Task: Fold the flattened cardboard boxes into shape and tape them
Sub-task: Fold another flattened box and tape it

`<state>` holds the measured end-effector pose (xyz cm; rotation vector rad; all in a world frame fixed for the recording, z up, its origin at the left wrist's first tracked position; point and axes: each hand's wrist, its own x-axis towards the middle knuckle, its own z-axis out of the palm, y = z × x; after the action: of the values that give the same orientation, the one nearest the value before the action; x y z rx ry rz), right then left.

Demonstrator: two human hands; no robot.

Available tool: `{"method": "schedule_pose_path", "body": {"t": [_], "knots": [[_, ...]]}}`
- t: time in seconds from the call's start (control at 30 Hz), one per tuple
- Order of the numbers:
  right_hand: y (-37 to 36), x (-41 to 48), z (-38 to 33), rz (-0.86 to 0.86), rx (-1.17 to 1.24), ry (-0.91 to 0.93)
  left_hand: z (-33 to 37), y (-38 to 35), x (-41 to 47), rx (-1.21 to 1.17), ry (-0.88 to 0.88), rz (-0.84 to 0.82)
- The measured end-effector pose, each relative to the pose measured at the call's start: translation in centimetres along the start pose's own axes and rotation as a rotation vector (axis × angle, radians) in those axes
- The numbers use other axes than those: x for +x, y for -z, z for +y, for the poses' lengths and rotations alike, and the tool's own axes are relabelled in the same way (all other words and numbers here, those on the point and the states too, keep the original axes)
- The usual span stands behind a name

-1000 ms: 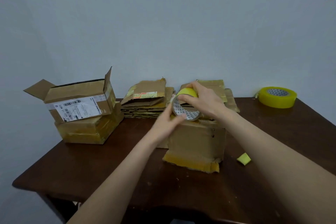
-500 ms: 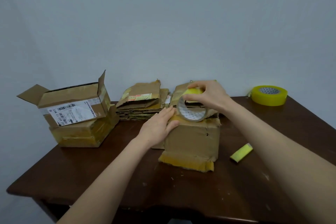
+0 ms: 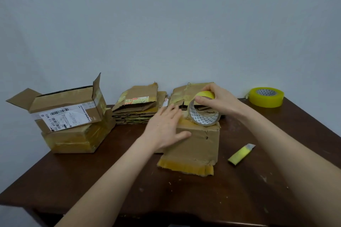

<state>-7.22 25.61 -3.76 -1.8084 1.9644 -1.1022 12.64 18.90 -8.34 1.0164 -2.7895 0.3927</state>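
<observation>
Fingers [image 3: 201,100] round tape roll [image 3: 200,118] (right hand [image 3: 222,101])

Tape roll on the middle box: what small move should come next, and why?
Probably draw the tape roll across the top of the box, away from the left hand. The right hand grips the roll, which stands on the box's top edge. The left hand lies flat beside it, seemingly pinning the tape end.

Dim, even indoor light with a cool grey cast, and soft shadows under the boxes. The table [image 3: 73,180] shows faint sheen. Wide-angle bending curves the edges; detail is slightly soft throughout.
</observation>
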Motion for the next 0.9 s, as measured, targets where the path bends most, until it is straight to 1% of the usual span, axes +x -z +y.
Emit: {"method": "schedule_pose_path", "body": {"t": [0.1, 0.23, 0.27, 0.33, 0.47, 0.57, 0.73, 0.9], "knots": [[0.1, -0.4, 0.5, 0.027, 0.115, -0.047, 2.1, -0.7, 0.8, -0.127, -0.031, 0.048], [-0.2, -1.7, 1.9, 0.067, 0.522, -0.121, 1.6, -1.4, 0.8, -0.108, -0.066, 0.108], [-0.3, -2.0, 2.1, 0.086, 0.571, -0.115, 1.5, -1.4, 0.8, -0.112, -0.074, 0.114], [0.0, -2.1, 2.5, 0.124, 0.539, -0.104, 1.5, -1.4, 0.8, -0.122, -0.082, 0.123], [0.8, -1.3, 2.3, 0.116, 0.385, -0.06, 1.4, -1.3, 0.6, -0.1, -0.09, 0.113], [2.1, -1.3, 1.9, 0.153, 0.31, -0.039, 1.2, -1.2, 0.6, -0.099, -0.081, 0.105], [5.2, -2.5, 4.0, 0.072, 0.152, -0.062, 1.0, -1.5, 0.7, -0.083, -0.087, 0.081], [4.8, -2.7, 5.8, 0.024, 0.15, -0.073, 1.1, -1.5, 0.7, -0.067, -0.088, 0.054]]}}
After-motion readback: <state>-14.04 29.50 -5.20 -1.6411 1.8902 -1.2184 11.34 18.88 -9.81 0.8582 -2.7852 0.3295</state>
